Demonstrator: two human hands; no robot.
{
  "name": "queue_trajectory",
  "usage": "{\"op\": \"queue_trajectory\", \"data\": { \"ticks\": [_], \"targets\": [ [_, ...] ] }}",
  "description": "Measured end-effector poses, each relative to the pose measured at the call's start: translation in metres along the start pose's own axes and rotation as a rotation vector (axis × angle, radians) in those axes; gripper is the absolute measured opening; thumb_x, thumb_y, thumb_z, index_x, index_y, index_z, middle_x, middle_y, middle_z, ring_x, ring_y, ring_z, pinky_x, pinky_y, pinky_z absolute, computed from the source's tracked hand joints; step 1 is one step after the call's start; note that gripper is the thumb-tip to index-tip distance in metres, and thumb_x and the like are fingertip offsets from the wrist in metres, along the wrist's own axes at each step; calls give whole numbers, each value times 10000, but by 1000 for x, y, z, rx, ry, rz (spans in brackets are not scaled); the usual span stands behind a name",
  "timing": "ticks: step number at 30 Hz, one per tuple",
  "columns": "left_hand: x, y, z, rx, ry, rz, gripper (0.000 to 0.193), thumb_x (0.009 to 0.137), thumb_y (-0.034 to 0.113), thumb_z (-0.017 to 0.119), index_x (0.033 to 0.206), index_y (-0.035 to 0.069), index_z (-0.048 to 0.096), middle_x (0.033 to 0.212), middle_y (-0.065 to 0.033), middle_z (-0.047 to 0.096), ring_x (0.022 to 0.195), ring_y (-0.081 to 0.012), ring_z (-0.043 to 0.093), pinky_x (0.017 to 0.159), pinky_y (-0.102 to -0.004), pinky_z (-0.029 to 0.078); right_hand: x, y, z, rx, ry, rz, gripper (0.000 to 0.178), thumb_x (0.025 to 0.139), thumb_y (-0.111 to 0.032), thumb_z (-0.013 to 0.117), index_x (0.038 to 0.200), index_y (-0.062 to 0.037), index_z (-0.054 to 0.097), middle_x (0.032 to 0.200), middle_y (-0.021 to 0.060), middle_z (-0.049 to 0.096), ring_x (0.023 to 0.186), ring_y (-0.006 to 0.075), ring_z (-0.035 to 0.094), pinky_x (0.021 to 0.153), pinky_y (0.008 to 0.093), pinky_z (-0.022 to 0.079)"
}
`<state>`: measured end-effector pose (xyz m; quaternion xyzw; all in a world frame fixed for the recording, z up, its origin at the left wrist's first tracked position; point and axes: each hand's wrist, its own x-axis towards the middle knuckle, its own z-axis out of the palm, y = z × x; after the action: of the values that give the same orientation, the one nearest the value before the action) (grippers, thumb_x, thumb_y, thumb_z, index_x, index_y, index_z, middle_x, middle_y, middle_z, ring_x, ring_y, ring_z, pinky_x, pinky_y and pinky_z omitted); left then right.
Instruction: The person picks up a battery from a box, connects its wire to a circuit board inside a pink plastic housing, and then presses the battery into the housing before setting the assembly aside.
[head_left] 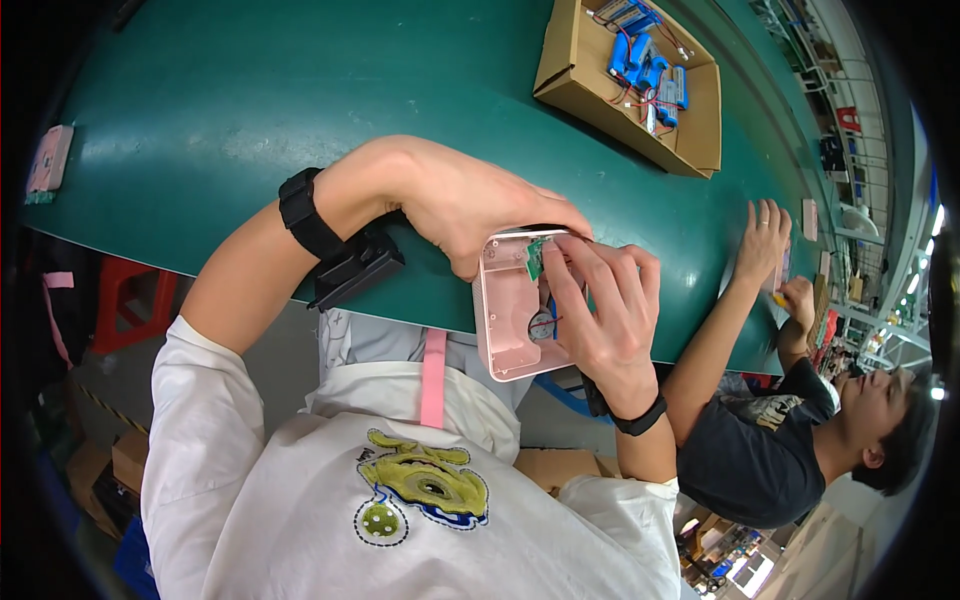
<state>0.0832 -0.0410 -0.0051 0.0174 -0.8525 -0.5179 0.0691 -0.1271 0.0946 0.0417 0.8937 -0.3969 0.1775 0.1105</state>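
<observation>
A pale pink plastic housing (pixel 508 345), open-topped like a shallow box, is held at the table's near edge. My left hand (pixel 470 205) curls over its far side, gripping the wall with thumb and fingers. Inside the housing sits a small green circuit board (pixel 534 260) near the far end. My right hand (pixel 610 315) reaches in from the right, its bent fingertips on the board; the thumb is mostly hidden. Below the board lies a round silvery part (pixel 542 324) with red wire, and a bit of blue shows beside it, partly covered by my right hand.
A cardboard box (pixel 620 122) of blue wired battery packs stands on the green table (pixel 250 80) at the far right. Another pink part (pixel 48 163) lies at the far left. A co-worker (pixel 770 440) works at the right with both hands over the table. A red stool (pixel 130 305) stands at left.
</observation>
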Motion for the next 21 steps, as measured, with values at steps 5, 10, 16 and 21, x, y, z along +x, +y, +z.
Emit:
{"op": "queue_trajectory", "data": {
  "ticks": [5,10,16,21],
  "targets": [
    [-1,4,-2,-14,-15,-18,1008,665,5,820,1581,65,404,1503,-162,546,1351,-390,557,1133,-433,484,-5,0,1,-14,2,-19,458,690,-2,737,1146,-29,765,1081,83,701,923,241,677,815,413,498],
    [0,0,0,2,-15,-13,1055,610,9,829,1576,32,405,1532,-179,533,1392,-383,541,1125,-412,489,-4,0,1,-21,-48,-33,485,688,-17,735,1173,-28,758,1089,90,658,964,255,657,828,420,498],
    [-1,0,0,-9,-4,9,1036,627,11,824,1575,41,408,1523,-177,538,1379,-392,545,1126,-423,488,3,-4,-2,-12,-176,-4,486,696,-33,728,1181,-13,741,1091,100,615,1027,279,624,851,422,491],
    [0,0,2,1,5,8,1004,665,6,817,1579,67,408,1485,-167,564,1340,-406,563,1119,-444,489,9,-11,-5,-11,-225,28,452,708,-40,720,1158,-3,737,1074,100,604,1021,279,609,844,420,483]
  ]
}}
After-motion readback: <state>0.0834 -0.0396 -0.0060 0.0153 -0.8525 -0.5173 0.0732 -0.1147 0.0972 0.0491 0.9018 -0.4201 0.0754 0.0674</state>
